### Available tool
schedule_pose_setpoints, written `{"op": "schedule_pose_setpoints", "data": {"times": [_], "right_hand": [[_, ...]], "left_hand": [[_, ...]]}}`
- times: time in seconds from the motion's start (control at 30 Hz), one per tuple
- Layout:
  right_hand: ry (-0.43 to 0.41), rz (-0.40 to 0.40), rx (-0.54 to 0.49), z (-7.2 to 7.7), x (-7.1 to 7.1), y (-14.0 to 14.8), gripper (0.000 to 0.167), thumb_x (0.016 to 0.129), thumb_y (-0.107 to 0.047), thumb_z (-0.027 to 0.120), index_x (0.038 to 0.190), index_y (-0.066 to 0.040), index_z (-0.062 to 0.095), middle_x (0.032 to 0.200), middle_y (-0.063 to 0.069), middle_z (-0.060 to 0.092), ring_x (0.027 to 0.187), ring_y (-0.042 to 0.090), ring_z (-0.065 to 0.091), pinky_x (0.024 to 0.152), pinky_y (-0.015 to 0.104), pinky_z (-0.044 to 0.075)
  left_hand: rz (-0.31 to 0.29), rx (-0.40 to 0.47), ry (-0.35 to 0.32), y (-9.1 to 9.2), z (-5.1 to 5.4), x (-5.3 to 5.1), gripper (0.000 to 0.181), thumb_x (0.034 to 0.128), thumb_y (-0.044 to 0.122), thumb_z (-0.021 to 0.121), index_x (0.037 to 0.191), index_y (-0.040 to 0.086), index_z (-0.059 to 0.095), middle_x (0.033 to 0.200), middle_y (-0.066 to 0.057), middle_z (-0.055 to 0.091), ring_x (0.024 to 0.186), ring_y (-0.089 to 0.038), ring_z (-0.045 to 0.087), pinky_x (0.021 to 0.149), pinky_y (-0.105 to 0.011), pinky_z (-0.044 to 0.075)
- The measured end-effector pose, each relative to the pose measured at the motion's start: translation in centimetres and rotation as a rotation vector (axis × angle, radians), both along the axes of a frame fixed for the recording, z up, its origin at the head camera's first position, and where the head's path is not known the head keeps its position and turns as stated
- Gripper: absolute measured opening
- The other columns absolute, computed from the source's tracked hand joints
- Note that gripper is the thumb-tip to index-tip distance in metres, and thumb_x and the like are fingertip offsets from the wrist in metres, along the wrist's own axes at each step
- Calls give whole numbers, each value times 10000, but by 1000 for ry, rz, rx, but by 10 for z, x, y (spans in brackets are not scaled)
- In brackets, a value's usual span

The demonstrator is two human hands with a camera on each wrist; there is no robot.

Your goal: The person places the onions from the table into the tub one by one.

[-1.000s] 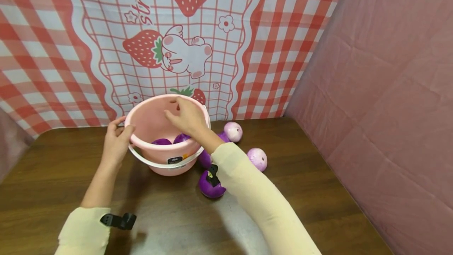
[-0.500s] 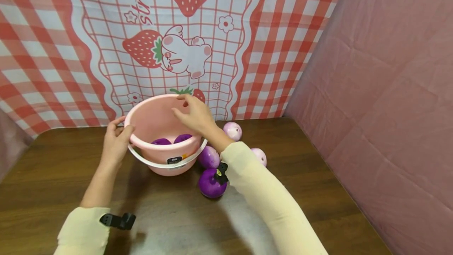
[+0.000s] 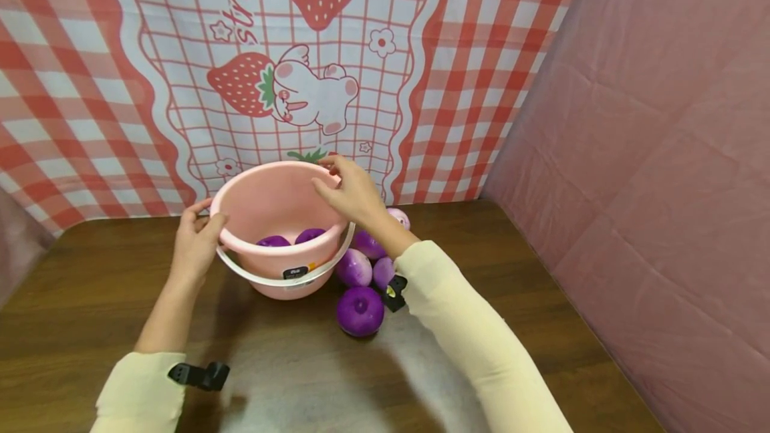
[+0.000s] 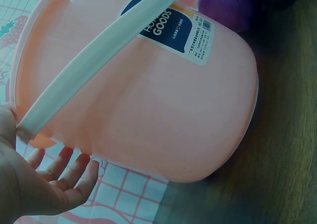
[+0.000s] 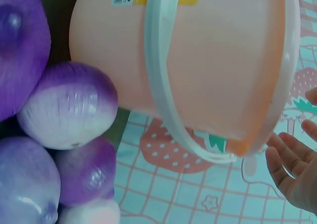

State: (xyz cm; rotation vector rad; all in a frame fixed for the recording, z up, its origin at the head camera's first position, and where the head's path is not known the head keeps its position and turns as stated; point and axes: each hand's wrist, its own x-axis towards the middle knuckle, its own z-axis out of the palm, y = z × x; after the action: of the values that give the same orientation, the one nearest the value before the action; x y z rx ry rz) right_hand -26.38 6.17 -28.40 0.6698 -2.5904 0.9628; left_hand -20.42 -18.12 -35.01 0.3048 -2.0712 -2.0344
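The left hand's grip (image 4: 44,187) holds the pink bucket (image 4: 148,105) by its edge; a white handle (image 4: 91,60) slants across the label (image 4: 199,41), and purple vegetables (image 4: 225,7) sit beyond.

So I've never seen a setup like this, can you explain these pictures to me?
No machine here: these are a person's two bare hands. The wide view comes from a camera worn on the head; the others from cameras on the left and right wrists. On the brown table is a pink bucket with a white handle; two purple round things lie inside. Beside it sit purple onion-like things. The left hand holds the rim between thumb and fingers. The right hand is at the rim's other side; whether it grips is hard to tell.
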Motion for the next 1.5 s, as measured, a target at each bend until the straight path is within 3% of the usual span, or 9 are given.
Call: {"op": "schedule_pose_setpoints", "data": {"times": [0.23,0.4,0.87,1.07,1.3,1.5], "right_hand": [[-15,-67,11,3,0,16,428,885,-342,598,1258,-136,556,1134,80,623,807,170,614,672,267,534],[-30,-123,38,3,1,29,433,887,-371,580,1272,-175,544,1163,77,612,822,157,623,677,301,538],[-41,-166,33,-6,-2,71,449,863,-376,607,1237,-129,576,1120,92,630,893,235,617,724,351,534],[-59,-170,57,-14,-1,90,446,860,-375,617,1220,-114,583,1016,91,609,868,241,590,697,346,512],[-109,-161,79,-22,1,111,443,864,-377,618,1204,-96,578,1161,106,604,977,264,608,826,398,535],[-149,-151,112,-31,5,127,436,868,-380,613,1196,-95,579,1145,115,610,976,281,598,822,401,527]], "left_hand": [[11,1,0,-1,-1,0,518,912,193,491,1387,80,316,897,61,488,678,13,556,576,-115,538],[9,4,-4,-2,-2,-1,519,913,188,485,1391,82,312,892,71,489,685,14,559,583,-116,542],[5,2,-9,-3,-2,0,529,917,197,477,1403,83,301,924,61,489,705,24,564,594,-110,543],[3,-10,-6,-1,0,1,536,916,195,474,1407,74,295,990,2,472,700,27,559,593,-105,539],[0,-11,-3,1,1,1,532,917,196,476,1400,66,294,959,14,471,696,22,555,594,-104,537],[1,-9,2,1,0,1,532,914,196,484,1397,66,301,914,41,487,694,18,559,590,-112,541]]}}
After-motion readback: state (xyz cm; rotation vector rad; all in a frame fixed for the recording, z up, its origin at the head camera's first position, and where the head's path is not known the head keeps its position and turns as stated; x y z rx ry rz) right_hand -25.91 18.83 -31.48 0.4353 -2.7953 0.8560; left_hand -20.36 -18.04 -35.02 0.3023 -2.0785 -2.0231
